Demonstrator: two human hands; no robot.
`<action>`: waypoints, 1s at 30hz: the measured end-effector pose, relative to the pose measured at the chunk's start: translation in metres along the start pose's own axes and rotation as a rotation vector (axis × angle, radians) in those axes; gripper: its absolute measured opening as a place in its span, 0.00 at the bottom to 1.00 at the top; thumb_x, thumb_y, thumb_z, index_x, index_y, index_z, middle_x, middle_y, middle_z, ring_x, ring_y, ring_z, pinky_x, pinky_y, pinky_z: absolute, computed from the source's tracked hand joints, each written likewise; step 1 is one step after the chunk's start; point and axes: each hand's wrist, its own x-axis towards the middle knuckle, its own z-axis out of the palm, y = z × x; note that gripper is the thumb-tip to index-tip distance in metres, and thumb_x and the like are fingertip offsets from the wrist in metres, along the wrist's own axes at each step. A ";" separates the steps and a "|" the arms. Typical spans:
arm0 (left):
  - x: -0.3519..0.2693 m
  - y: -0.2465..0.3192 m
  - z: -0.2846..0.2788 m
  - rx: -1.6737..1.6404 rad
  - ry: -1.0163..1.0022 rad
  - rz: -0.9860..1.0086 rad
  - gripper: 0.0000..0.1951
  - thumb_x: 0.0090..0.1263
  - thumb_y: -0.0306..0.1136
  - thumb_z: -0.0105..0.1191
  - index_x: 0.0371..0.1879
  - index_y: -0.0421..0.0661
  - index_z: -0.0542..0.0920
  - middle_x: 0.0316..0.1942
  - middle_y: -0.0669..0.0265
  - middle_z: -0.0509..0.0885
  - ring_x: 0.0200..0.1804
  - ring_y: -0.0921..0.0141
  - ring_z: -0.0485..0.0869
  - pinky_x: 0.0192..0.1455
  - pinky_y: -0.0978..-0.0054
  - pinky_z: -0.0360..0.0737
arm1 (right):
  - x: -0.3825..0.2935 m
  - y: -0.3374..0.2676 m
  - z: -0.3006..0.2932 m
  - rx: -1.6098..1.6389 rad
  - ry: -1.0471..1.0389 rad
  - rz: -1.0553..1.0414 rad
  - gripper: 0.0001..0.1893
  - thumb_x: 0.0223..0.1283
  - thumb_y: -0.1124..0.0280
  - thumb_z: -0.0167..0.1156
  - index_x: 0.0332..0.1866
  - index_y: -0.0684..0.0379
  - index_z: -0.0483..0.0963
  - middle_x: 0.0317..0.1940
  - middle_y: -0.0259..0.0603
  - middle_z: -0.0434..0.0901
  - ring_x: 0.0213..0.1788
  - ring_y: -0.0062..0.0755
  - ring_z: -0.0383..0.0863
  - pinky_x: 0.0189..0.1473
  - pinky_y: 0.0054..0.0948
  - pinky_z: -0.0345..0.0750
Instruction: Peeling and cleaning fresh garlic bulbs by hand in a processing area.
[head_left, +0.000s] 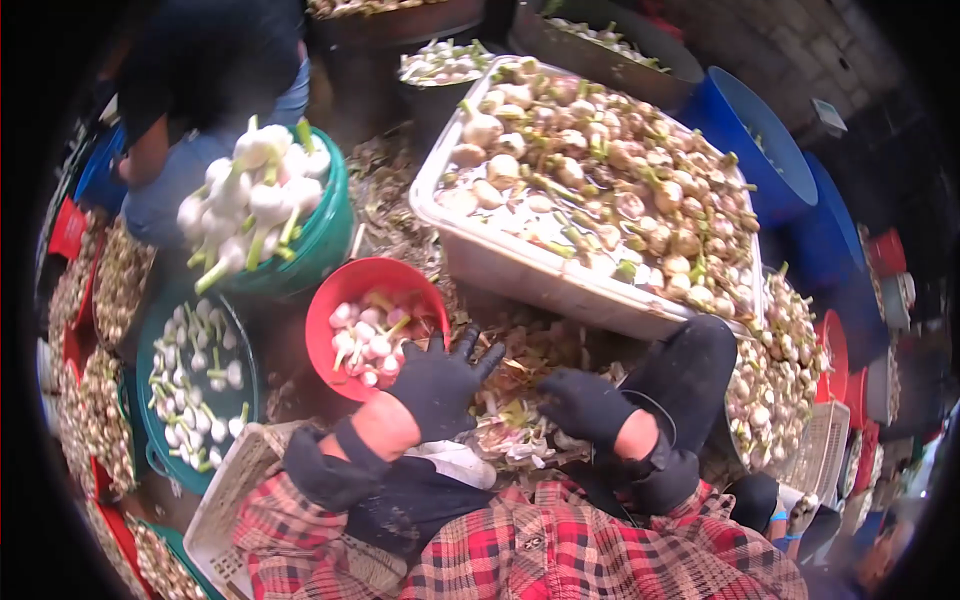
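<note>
My left hand (442, 386), in a black glove, has its fingers spread beside the right rim of a red bucket (322, 311) and holds nothing. White and pinkish garlic bulbs (371, 335) with short stems lie in that bucket. To the right, my right hand (585, 405), also gloved in black, is partly curled above a heap of peeled garlic skins (517, 435). Whether anything is in its fingers cannot be made out. A large white plastic tub (540, 289) of unpeeled, brownish garlic bulbs (645, 191) stands beyond both hands.
A green bucket (341, 202) heaped with clean garlic stands ahead left, near a seated person (210, 75). A teal basin (251, 375) holds more bulbs. Plastic crates (217, 487) (825, 442) flank me. Blue barrels (757, 112) stand at the right; husks (390, 187) litter the floor.
</note>
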 end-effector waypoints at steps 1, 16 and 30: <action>0.011 0.008 0.009 0.165 0.118 0.020 0.45 0.53 0.45 0.64 0.70 0.43 0.58 0.61 0.41 0.70 0.47 0.43 0.79 0.48 0.56 0.77 | -0.003 0.005 -0.021 0.040 0.112 0.003 0.12 0.52 0.66 0.63 0.42 0.58 0.77 0.35 0.48 0.80 0.40 0.51 0.80 0.41 0.43 0.76; 0.063 0.011 0.089 -0.256 -0.096 0.148 0.13 0.57 0.38 0.58 0.33 0.42 0.79 0.34 0.53 0.80 0.37 0.52 0.82 0.39 0.56 0.78 | 0.039 0.191 -0.103 -0.377 0.587 1.055 0.59 0.38 0.29 0.62 0.69 0.67 0.56 0.68 0.67 0.55 0.65 0.62 0.67 0.61 0.44 0.71; 0.074 0.006 0.093 -0.168 -0.125 0.094 0.12 0.56 0.38 0.59 0.32 0.43 0.79 0.31 0.56 0.81 0.35 0.55 0.83 0.37 0.57 0.78 | 0.128 0.129 -0.110 -0.087 0.077 0.264 0.28 0.50 0.44 0.56 0.38 0.62 0.82 0.40 0.58 0.82 0.44 0.56 0.81 0.52 0.42 0.76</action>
